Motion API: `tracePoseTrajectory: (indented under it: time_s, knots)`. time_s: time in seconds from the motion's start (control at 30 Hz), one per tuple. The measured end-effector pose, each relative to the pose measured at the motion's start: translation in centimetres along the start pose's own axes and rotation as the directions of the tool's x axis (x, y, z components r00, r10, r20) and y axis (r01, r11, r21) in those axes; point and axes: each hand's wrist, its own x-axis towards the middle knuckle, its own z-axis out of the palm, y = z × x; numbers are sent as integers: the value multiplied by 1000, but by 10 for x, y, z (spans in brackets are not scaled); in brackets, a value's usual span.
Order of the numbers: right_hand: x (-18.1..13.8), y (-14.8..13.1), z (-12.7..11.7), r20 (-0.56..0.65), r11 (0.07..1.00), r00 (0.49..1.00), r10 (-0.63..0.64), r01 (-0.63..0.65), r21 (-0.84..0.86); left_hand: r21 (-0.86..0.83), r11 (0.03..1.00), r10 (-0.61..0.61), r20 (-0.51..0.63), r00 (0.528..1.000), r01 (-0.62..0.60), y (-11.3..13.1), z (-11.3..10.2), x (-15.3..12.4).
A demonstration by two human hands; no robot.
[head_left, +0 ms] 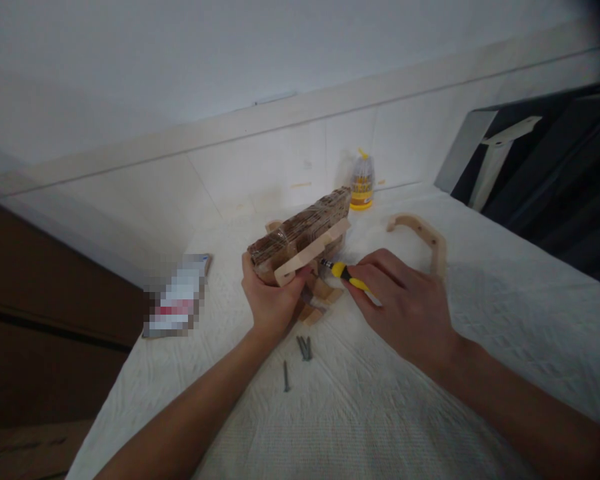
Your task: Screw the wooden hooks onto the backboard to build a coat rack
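Note:
My left hand (269,299) grips a wooden assembly (303,235) of stacked brown slats with a pale wood side rail, held tilted above the white cloth (380,400). My right hand (403,303) is closed on a small screwdriver (347,275) with a yellow and black handle, its tip pointing at the rail's near end. Small wooden blocks (320,300) lie under the assembly, between the two hands. Several dark screws (304,347) lie loose on the cloth just in front of my left wrist, and one more screw (286,376) lies apart, nearer to me.
A curved wooden piece (425,237) with holes lies right of my right hand. A yellow bit-holder case (363,181) stands at the back by the wall. A blurred-out flat object (177,303) lies at the cloth's left edge. A dark panel with a white bracket (505,150) is at right.

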Motion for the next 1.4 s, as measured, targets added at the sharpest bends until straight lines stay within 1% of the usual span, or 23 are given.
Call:
tracePoseTrajectory:
  time_s: [0.07,0.1,0.13,0.17,0.2,0.23,0.27,0.3,0.37,0.43,0.5,0.53,0.57,0.63,0.67,0.73,0.77,0.8,0.83,0.87,0.93,1.0,1.4]
  knots:
    - [2,-1,1,47,981,992,116,-122,152,-9,1000,0,-6,1000,0,0,0,0]
    - [4,-2,1,98,933,973,209,-229,278,-12,1000,3,-9,1000,-3,1,0,0]
    - [6,-2,1,186,833,934,305,-357,424,-15,1000,4,-11,1000,-4,1,0,1]
    - [8,-1,2,308,670,873,379,-488,560,-16,1000,2,-11,1000,-2,1,0,1]
    - [11,0,1,456,459,797,397,-602,653,-18,1000,1,-11,1000,-1,1,0,1]
    - [13,1,0,603,235,716,352,-691,683,-23,1000,-1,-12,1000,0,1,0,1]
    - [16,2,-1,716,36,645,267,-749,662,-29,1000,-1,-13,1000,1,1,0,2]
    - [19,3,-2,792,-117,589,163,-785,608,-36,999,0,-14,1000,-1,1,0,2]
    - [23,5,-6,868,-332,495,31,-814,476,-38,999,11,-18,1000,-12,1,0,2]
    - [25,5,-9,917,-470,398,18,-807,359,-32,999,18,-18,1000,-19,2,0,1]
    - [25,3,-9,942,-515,325,84,-795,320,-43,999,23,-15,1000,-24,3,0,1]
    - [25,2,-9,937,-491,326,129,-800,346,-51,998,22,-11,1000,-23,4,0,1]
    - [23,1,-8,918,-434,354,177,-809,396,-56,998,21,-8,1000,-22,4,0,1]
    - [20,-1,-4,839,-218,467,279,-821,529,-43,999,14,-12,1000,-14,4,0,1]
    - [17,-1,-2,764,-50,549,339,-800,598,-30,1000,8,-15,1000,-9,3,0,1]
    - [12,-2,2,522,382,741,422,-667,639,-9,1000,-1,-18,1000,1,2,0,2]
    - [9,-2,3,378,593,831,409,-557,582,-5,1000,-3,-19,1000,3,2,0,3]
    - [7,-2,4,245,762,901,357,-433,482,-4,1000,-4,-17,1000,4,2,0,3]
    - [4,-3,4,144,877,949,282,-315,362,-7,1000,-4,-13,1000,4,2,0,3]
    - [3,-3,4,80,945,976,200,-214,247,-10,1000,-4,-9,1000,4,2,0,2]
    - [0,-3,3,10,994,997,72,-73,76,-17,1000,1,-1,1000,-1,3,0,2]
    - [-1,-2,2,-23,1000,1000,1,-1,-14,-16,1000,13,1,1000,-13,2,0,1]
    - [1,2,4,-34,999,999,11,-13,-47,16,999,46,0,999,-45,-4,-1,1]
